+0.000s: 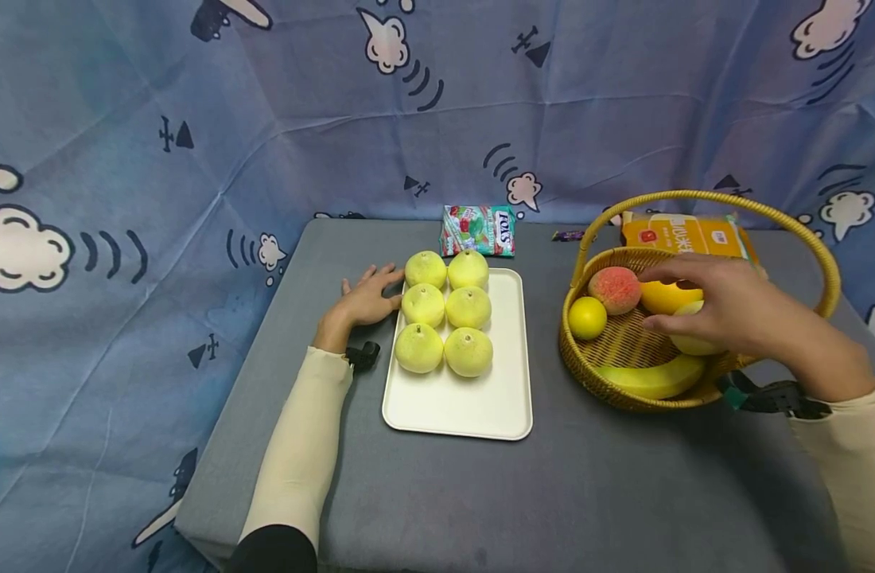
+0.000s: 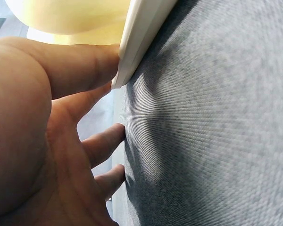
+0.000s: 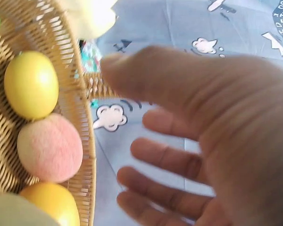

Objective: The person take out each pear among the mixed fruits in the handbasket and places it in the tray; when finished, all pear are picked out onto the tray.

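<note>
Beside the white tray [image 1: 457,406], my left hand [image 1: 369,298] spreads its fingers, with the thumb touching the rim and other fingertips on the cloth in the left wrist view. Several round yellow-green fruits [image 1: 468,352] stand in two columns on the tray. Over the wicker basket [image 1: 577,368] hovers my right hand [image 1: 731,306], thumb and fingers apart and nothing between them. Inside lie a peach [image 1: 614,290], a yellow lemon-like fruit [image 1: 587,318], a banana [image 1: 655,378], an orange-yellow fruit [image 1: 668,297] and a pale green fruit [image 1: 695,342] partly hidden by this hand.
A green candy bag [image 1: 478,231] lies behind the tray. Behind the basket are an orange snack package [image 1: 688,232] and a small purple wrapper [image 1: 568,236]. The basket's tall handle [image 1: 702,195] arches above it. Patterned blue cloth [image 1: 337,79] hangs behind the grey table [image 1: 437,501].
</note>
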The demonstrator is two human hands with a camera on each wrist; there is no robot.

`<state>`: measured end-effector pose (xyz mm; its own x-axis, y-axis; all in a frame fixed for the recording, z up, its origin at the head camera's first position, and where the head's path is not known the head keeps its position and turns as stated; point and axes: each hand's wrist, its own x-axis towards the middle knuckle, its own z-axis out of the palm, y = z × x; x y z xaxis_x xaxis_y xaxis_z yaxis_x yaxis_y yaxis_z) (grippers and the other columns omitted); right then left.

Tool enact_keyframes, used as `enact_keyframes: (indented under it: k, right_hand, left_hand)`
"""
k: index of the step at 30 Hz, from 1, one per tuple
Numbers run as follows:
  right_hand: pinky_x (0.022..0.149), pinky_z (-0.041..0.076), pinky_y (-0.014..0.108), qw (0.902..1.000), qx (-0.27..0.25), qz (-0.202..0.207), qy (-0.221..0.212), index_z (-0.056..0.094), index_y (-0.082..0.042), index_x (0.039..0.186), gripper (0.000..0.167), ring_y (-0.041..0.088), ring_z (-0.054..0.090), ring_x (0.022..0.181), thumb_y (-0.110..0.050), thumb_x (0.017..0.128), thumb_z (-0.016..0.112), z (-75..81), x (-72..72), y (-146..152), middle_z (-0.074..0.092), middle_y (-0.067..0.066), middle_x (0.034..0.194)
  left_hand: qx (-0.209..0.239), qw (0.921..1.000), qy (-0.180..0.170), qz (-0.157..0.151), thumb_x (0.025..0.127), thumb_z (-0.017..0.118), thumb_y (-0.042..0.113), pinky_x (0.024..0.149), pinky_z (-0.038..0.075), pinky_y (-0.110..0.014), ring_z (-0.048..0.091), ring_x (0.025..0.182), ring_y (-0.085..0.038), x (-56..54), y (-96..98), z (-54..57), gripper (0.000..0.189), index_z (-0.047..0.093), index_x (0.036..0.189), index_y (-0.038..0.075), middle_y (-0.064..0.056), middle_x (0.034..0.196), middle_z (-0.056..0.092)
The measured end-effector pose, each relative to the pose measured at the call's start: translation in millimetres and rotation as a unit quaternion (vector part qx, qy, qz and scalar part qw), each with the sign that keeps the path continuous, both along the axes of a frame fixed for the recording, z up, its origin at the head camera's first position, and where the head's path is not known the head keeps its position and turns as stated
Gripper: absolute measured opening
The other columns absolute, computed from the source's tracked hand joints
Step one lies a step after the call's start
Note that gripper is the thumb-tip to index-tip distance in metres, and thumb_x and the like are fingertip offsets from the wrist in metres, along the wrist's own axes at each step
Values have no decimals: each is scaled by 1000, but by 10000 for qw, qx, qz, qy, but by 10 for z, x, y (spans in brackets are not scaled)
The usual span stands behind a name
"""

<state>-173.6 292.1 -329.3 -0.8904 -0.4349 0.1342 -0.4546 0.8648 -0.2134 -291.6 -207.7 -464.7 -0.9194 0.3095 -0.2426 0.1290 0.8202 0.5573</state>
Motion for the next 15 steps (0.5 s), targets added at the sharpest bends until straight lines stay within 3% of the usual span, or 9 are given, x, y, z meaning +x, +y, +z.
enact_keyframes:
  k: [2,5,15]
  right_hand:
    - [87,59,61,9995,217,-110,-215,77,-5,132,60,38,74,107,-31,83,99,0,-25,36,79,18,124]
    - [90,52,69,9970,486,-295,-524,74,0,133,63,45,72,112,-32,84,98,-15,-58,83,76,26,126]
    - [95,47,77,9889,947,-621,-964,71,10,130,56,57,62,119,-22,88,89,-127,-111,245,67,40,130]
  left_hand:
    - [-21,10000,7,-2,114,55,38,128,-12,-79,2,173,-36,1,0,4,65,35,174,25,-7,185,18]
    - [-29,10000,15,-3,113,55,38,128,-12,-80,2,173,-36,6,4,13,66,35,174,25,-7,185,19]
    - [-31,10000,57,2,113,55,39,127,-12,-80,2,173,-37,1,10,2,65,35,174,25,-7,185,19]
